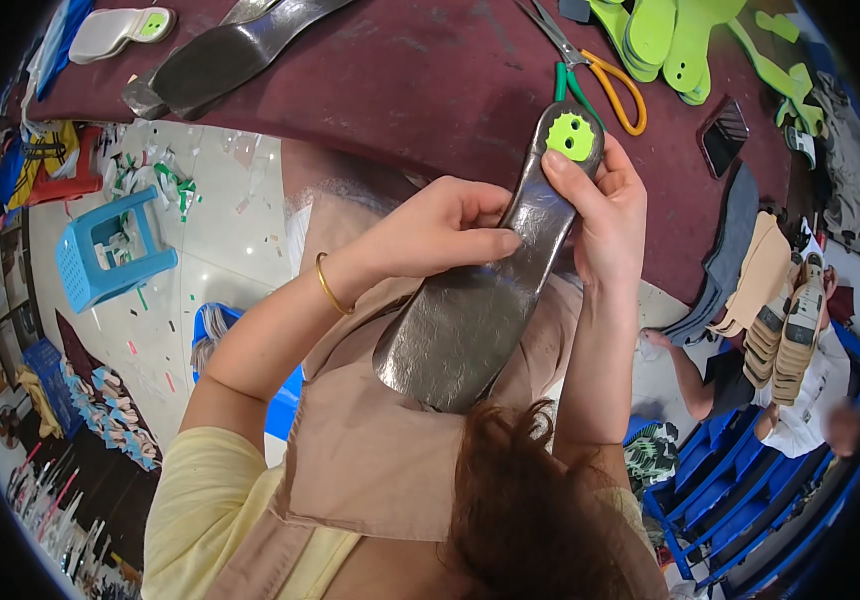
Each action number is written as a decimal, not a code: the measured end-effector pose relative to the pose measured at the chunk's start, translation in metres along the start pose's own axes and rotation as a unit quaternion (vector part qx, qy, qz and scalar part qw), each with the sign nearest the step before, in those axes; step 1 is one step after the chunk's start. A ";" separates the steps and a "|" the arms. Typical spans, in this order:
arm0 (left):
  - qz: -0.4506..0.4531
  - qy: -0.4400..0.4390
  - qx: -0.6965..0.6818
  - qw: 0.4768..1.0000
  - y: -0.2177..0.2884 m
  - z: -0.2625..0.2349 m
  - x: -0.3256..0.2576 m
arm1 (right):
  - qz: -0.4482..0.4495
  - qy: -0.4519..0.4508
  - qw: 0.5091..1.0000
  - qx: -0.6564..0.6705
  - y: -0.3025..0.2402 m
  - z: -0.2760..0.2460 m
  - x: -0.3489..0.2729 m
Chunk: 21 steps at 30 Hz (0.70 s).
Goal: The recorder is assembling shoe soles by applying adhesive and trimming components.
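A tuft of dark hair [525,500] hangs nearest the lens, over a tan apron [370,440]. Above it both hands close on a silver insole [480,300] held in the air off the near edge of the maroon worktop [420,90]: the left hand [440,228] pinches its middle, while the right hand [605,215] wraps the heel, thumb beside the green round patch [570,135]. Uneven thumb pressure could, I judge, seat the patch crooked or crease the foil-like skin.

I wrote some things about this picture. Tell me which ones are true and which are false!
1. Both hands hold the silver insole. True: left hand, right hand.
2. The round patch on the insole is red. False: it is bright green.
3. The scissors lie on the dark red table. True.
4. The plastic stool is yellow. False: it is light blue.
5. The left wrist wears a gold bangle. True.
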<state>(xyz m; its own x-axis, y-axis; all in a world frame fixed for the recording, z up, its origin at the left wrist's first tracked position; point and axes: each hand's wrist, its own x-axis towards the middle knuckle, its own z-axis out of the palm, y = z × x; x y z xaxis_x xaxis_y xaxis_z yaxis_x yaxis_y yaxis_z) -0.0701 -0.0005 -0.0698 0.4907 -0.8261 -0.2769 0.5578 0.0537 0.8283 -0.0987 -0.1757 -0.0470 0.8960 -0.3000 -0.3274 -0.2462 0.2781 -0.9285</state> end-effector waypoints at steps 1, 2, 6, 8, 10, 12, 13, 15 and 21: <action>-0.002 0.003 0.004 1.000 -0.003 -0.001 0.001 | -0.003 0.002 1.000 0.002 0.000 0.001 0.000; -0.004 0.006 0.008 1.000 -0.007 -0.002 0.002 | -0.006 0.005 1.000 0.005 0.000 0.003 -0.001; 0.000 -0.005 0.012 1.000 -0.005 -0.003 0.002 | -0.003 0.004 1.000 -0.004 0.003 -0.001 0.000; -0.005 -0.001 0.005 1.000 -0.001 -0.001 0.001 | 0.003 0.005 1.000 0.010 0.003 0.000 0.001; -0.018 0.003 0.013 1.000 -0.002 -0.001 0.002 | 0.005 0.004 1.000 0.009 0.004 -0.001 0.001; -0.036 0.007 0.035 0.999 -0.009 -0.004 0.004 | 0.003 0.003 1.000 -0.006 0.006 -0.003 0.001; -0.028 -0.002 0.023 0.999 -0.008 -0.005 0.004 | 0.003 0.003 1.000 0.002 0.006 -0.003 0.001; -0.013 -0.019 -0.001 1.000 -0.007 -0.006 0.003 | 0.003 0.005 1.000 0.019 0.006 -0.002 0.002; -0.015 -0.013 -0.023 1.000 -0.003 -0.001 0.002 | 0.040 -0.016 0.996 0.083 0.011 -0.008 0.003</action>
<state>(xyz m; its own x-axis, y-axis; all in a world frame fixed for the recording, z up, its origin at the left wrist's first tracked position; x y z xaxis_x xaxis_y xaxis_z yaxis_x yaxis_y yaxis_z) -0.0704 -0.0019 -0.0736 0.4555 -0.8424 -0.2879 0.6029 0.0539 0.7960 -0.1013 -0.1813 -0.0596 0.8881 -0.2416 -0.3909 -0.2554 0.4477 -0.8569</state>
